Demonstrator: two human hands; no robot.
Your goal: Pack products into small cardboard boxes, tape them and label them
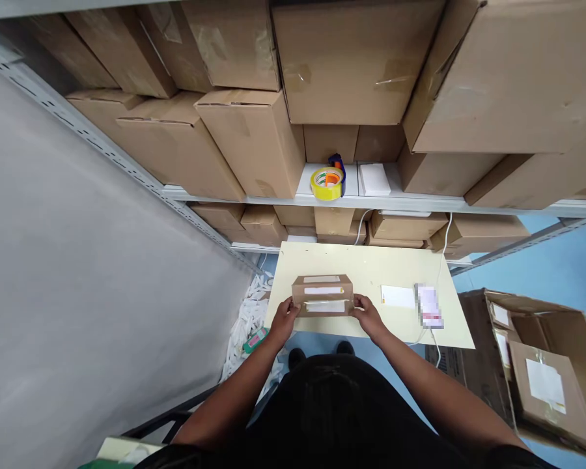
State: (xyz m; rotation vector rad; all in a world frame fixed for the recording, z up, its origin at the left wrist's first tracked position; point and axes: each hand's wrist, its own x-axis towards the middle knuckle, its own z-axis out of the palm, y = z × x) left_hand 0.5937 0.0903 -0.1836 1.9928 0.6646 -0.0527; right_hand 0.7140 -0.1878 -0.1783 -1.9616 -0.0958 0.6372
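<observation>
Left hand (284, 316) and right hand (366, 314) pinch small carton (322, 298), frame centre.
White labels (326, 306) already on; remaining steps unclear.

Both arms (234, 389) stretched forward, hands (284, 319) level and apart, fingers (361, 301) apparently curled inward

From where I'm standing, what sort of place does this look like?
Probably a packing or shipping area: cardboard boxes crowd the shelves, yellow tape sits there too, and your left hand and right hand hold a small labelled box.
</observation>
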